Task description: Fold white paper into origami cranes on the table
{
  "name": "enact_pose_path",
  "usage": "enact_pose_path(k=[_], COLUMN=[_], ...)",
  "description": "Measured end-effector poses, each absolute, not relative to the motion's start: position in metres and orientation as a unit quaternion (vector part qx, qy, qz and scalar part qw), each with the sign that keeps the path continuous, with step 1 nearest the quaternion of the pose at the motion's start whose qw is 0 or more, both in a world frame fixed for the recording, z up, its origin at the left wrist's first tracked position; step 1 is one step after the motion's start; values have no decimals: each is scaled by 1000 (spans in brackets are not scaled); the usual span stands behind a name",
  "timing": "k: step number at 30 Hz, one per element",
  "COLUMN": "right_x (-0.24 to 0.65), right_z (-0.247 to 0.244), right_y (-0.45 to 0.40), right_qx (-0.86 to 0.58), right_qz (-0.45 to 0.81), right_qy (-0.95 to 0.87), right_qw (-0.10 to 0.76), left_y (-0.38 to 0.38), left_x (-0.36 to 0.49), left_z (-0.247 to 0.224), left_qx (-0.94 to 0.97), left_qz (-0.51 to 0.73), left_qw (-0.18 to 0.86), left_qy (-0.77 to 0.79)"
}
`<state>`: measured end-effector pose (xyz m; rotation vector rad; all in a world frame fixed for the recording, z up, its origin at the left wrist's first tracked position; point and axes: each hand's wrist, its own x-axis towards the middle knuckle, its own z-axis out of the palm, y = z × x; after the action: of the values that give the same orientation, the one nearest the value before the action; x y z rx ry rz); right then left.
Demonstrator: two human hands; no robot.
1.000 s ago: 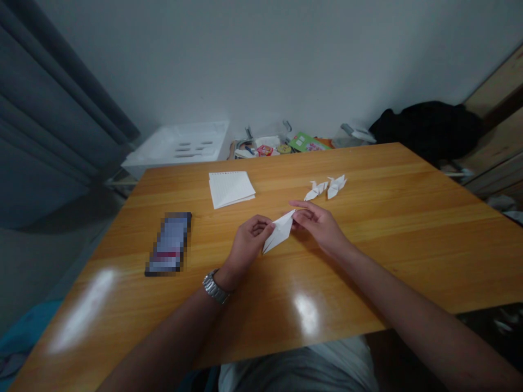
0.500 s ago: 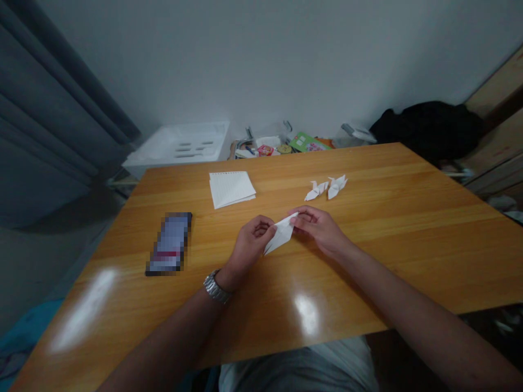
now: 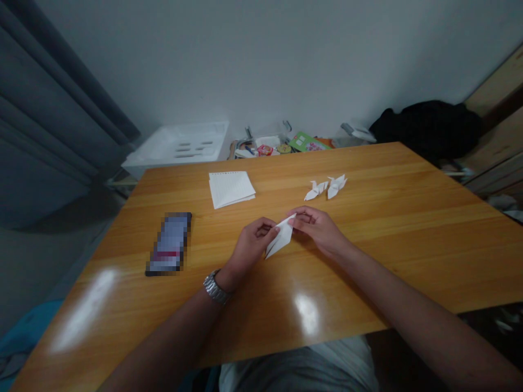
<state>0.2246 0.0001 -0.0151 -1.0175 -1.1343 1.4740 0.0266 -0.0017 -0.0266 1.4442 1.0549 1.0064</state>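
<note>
A small piece of white folded paper (image 3: 283, 237), diamond-shaped with a slit at its near point, is held between both hands just above the table. My left hand (image 3: 254, 243), with a metal watch (image 3: 216, 287) on its wrist, pinches the paper's left edge, thumb on top. My right hand (image 3: 317, 228) grips the upper right corner, its thumb on the face and fingers behind. Beyond the right hand stand two white paper cranes, the left crane (image 3: 316, 190) and the right crane (image 3: 336, 187), side by side.
Lined paper sheets (image 3: 232, 190) lie stacked on the wooden table (image 3: 408, 234). A phone (image 3: 170, 243) with a blurred screen rests at left. Behind the far edge are a white tray (image 3: 180, 142), a green booklet (image 3: 307, 142) and a black cloth (image 3: 429, 129).
The folded paper has tilted slightly, and its near point has dropped a little. My left thumb has slid a bit further over it. Both hands keep their hold.
</note>
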Motion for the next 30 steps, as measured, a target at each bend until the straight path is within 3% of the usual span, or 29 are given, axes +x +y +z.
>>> enact_pose_path(k=[8, 30], right_x=[221, 218], right_z=[-15, -16], right_y=[0, -2], right_qx=[-420, -428], right_qz=[646, 603], right_qy=[-393, -456], right_qw=[502, 496], left_y=[-2, -7], left_x=[27, 28], left_z=[-27, -19], left_qx=[599, 633], left_qz=[424, 401], left_qw=[515, 492], left_qy=[442, 443])
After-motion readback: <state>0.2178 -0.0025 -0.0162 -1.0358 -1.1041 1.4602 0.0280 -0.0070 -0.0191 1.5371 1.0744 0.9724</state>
